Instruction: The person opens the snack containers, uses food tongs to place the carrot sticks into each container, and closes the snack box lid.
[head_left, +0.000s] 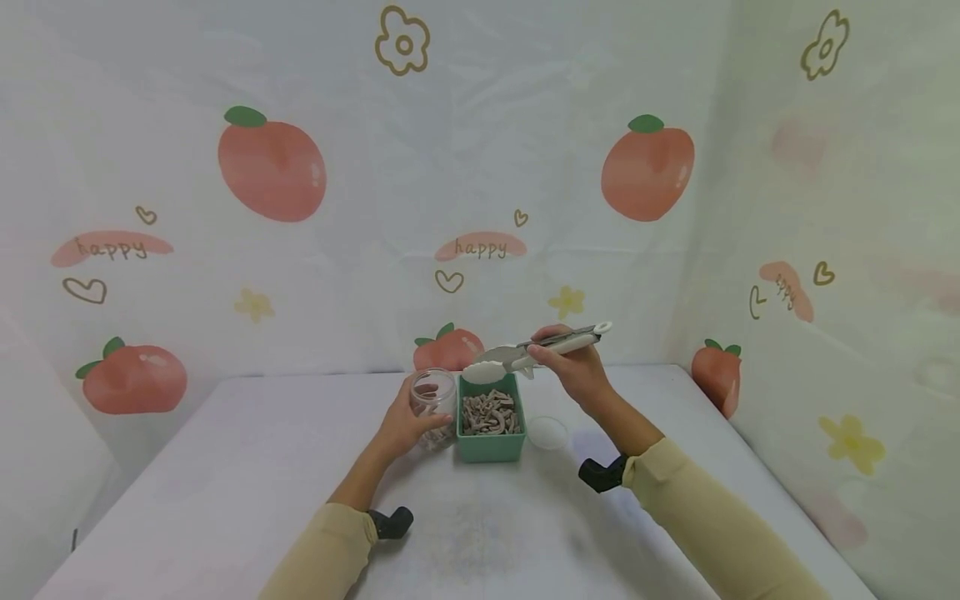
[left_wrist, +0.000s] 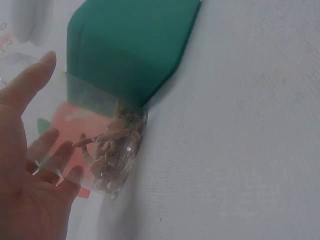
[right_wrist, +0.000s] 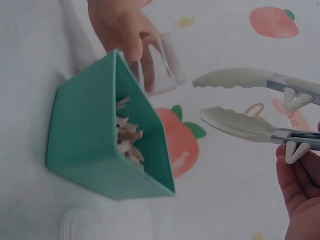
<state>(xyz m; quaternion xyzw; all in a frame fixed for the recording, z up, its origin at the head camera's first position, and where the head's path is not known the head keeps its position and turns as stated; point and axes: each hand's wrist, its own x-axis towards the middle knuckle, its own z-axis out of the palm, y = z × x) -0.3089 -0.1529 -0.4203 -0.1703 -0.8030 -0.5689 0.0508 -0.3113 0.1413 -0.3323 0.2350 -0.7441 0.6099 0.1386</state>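
My left hand (head_left: 403, 427) holds a clear jar (head_left: 435, 385), its fingers and thumb around the sides. Brownish-grey, twisted dried pieces (left_wrist: 112, 155) lie at the bottom of the jar in the left wrist view. Right beside the jar stands a green rectangular box (head_left: 491, 451), with many similar dried pieces (head_left: 491, 412) inside. Above the box, my right hand (head_left: 576, 368) grips a pair of tongs (head_left: 525, 357) with white scalloped tips. The tips (right_wrist: 232, 78) are spread apart in the right wrist view, and nothing shows between them.
A round clear lid (head_left: 548, 433) lies on the white table (head_left: 300, 467) just right of the box. Behind the table rises a wall covering (head_left: 352, 300) printed with peaches and flowers. Another such wall stands at the right.
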